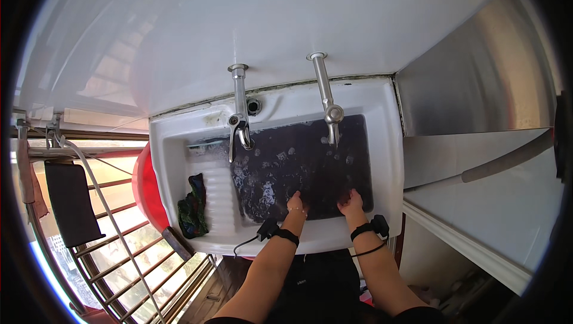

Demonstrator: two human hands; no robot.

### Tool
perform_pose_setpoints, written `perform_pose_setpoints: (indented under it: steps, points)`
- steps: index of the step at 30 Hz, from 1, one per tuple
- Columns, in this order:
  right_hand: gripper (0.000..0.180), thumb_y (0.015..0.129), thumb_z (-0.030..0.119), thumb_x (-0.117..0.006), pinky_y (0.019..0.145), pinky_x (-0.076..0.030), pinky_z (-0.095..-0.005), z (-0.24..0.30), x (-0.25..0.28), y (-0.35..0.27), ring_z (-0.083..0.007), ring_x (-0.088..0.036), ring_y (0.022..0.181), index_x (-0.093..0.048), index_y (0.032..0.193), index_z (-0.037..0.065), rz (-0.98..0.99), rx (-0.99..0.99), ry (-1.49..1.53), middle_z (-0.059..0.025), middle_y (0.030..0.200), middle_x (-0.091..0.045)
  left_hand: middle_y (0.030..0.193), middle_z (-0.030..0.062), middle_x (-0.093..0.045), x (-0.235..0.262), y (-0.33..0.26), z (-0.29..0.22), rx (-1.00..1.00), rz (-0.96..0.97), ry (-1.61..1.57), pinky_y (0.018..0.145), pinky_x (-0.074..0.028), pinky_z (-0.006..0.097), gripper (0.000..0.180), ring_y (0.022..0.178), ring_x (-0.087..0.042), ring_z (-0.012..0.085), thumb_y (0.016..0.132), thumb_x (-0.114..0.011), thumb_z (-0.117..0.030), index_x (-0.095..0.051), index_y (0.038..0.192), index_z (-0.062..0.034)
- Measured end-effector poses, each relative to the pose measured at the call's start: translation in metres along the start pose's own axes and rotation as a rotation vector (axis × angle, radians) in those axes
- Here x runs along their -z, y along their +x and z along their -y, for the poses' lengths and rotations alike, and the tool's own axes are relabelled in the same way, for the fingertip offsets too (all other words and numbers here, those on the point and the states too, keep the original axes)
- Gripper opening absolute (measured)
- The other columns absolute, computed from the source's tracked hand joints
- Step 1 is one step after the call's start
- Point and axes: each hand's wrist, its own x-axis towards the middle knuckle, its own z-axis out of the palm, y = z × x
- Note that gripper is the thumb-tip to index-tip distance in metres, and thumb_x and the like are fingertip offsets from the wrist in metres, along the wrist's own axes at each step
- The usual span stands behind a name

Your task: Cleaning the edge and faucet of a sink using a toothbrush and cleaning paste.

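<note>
Water (280, 163): dark, murky, bubble-flecked, filling the white sink (391, 175).
Hands: our left hand (296, 202) and right hand (351, 203) dip in near the front; fingers submerged, we cannot tell their grip.
Around: patterned cloth (193, 207) on the left ridges (221, 196); left tap (240, 97) and right tap (324, 88) overhang the back.
Room: open water between taps and hands.

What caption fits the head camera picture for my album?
Left hand and right hand dip into dark water in a white sink.
</note>
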Motion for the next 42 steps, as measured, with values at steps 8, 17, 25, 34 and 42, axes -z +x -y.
perform_pose_setpoints:
  steps: [8, 17, 25, 34, 42]
  points:
    - [0.027, 0.090, 0.019, -0.041, 0.080, -0.048, -0.0388, 0.030, -0.077, -0.021, -0.0251, -0.058, 0.092, -0.062, 0.089, 0.002, 0.865, -0.044, 0.535, -0.0110, 0.094, -0.063, 0.112, 0.0141, -0.056, -0.076, 0.017, -0.043, 0.031, 1.283, -0.750, 0.093, -0.040, 0.038, 0.033, 0.103, -0.052, 0.0287, 0.093, -0.033, -0.025, -0.056, 0.102, -0.0024]
    - [0.036, 0.090, 0.032, -0.044, 0.100, -0.031, -0.0438, 0.105, -0.148, -0.141, -0.0280, -0.038, 0.118, -0.051, 0.114, 0.006, 0.964, 0.254, 0.277, -0.0143, 0.124, -0.046, 0.129, 0.0091, -0.045, -0.144, -0.108, -0.158, -0.174, 1.023, -0.462, 0.099, -0.028, 0.044, 0.033, 0.121, -0.038, 0.0258, 0.091, -0.039, -0.035, -0.051, 0.113, -0.0142]
    - [0.029, 0.090, 0.032, -0.039, 0.091, -0.035, -0.0468, 0.023, -0.004, -0.025, -0.0261, -0.044, 0.102, -0.049, 0.110, 0.014, -0.060, 0.012, 0.257, -0.0104, 0.113, -0.044, 0.131, 0.0103, -0.039, -0.015, -0.020, -0.035, 0.117, 0.234, -0.312, 0.104, -0.016, 0.050, 0.038, 0.127, -0.030, 0.0271, 0.091, -0.033, -0.033, -0.044, 0.121, -0.0140]
    - [0.029, 0.090, 0.014, -0.035, 0.085, -0.047, -0.0446, 0.056, -0.043, -0.008, -0.0284, -0.056, 0.100, -0.057, 0.105, 0.001, 0.534, -0.009, 0.789, -0.0126, 0.104, -0.061, 0.109, 0.0131, -0.057, -0.055, 0.016, -0.016, 0.216, 0.897, -0.625, 0.095, -0.037, 0.045, 0.029, 0.102, -0.052, 0.0294, 0.087, -0.039, -0.022, -0.058, 0.098, -0.0033]
    - [0.037, 0.092, 0.020, -0.039, 0.103, -0.030, -0.0432, 0.148, -0.136, -0.158, -0.0312, -0.033, 0.125, -0.040, 0.123, 0.000, 1.111, 0.483, 0.681, -0.0156, 0.133, -0.038, 0.128, 0.0143, -0.045, -0.188, -0.141, -0.111, 0.047, 1.308, -0.435, 0.099, -0.033, 0.043, 0.033, 0.119, -0.041, 0.0311, 0.089, -0.038, -0.027, -0.052, 0.110, -0.0057]
